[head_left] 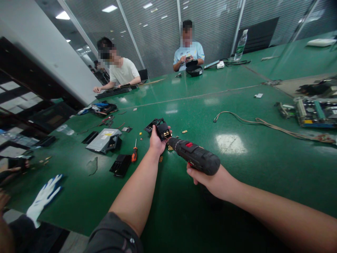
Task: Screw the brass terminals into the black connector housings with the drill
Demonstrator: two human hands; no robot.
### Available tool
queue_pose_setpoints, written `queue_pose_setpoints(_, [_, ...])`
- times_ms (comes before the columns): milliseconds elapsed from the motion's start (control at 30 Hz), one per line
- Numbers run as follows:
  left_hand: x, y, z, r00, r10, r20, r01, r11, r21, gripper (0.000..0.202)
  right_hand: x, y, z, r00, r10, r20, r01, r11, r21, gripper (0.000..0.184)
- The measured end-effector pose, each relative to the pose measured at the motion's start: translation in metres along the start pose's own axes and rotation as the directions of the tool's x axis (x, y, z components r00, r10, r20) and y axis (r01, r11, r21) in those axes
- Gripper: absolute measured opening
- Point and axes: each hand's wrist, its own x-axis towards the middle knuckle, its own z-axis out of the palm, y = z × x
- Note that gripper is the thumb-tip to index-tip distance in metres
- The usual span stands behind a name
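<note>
A green-topped workbench [252, 175] fills a room walled by grey-blinded glass partitions [155, 31], seen from a head-worn camera. Two seated co-workers occupy the far side: one in a white T-shirt [123, 72], the other in a pale blue T-shirt [189, 56], each with their own items.

In the foreground, the person's left hand [157, 142] is closed around a black plastic electrical component with brass terminals [163, 130], holding it above the bench. The terminals face up and towards the camera. The right hand [207, 181] clenches a black cordless drill with a red button [195, 156]. The drill's long axis runs diagonally across the view, from the lower right up to the upper left. Its front end points left, just beside the left hand and the black component; contact between them cannot be determined.

Beyond and to the left of the hands, an orange-handled screwdriver [134, 153], a black rectangular plastic housing [120, 165] and a grey metal optical disc drive [104, 140] lie on the bench. Small brass pieces [184, 131] are scattered near the hands. To the right are a tan cable [263, 121] and a green circuit board [313, 112]. A white-and-blue work glove [43, 195] is at the near left edge.
</note>
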Motion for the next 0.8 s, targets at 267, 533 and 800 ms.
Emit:
queue_pose_setpoints(267, [0.0012,-0.0013,-0.0020,1.000,0.012,0.003,-0.012,1.000,0.007,0.071,0.0005,-0.0007,0.0004,1.000,0.013,0.017,-0.013,1.000,0.007,0.037])
queue_pose_setpoints(533, [0.0023,-0.0013,-0.0035,1.000,0.012,0.014,-0.012,1.000,0.000,0.068,0.0011,-0.0035,0.0004,1.000,0.011,0.020,-0.011,1.000,0.001,0.036])
queue_pose_setpoints(800, [0.0010,-0.0007,-0.0013,1.000,0.011,0.003,-0.011,1.000,0.003,0.068,0.0010,-0.0022,0.0011,1.000,0.011,0.004,-0.011,1.000,-0.004,0.038])
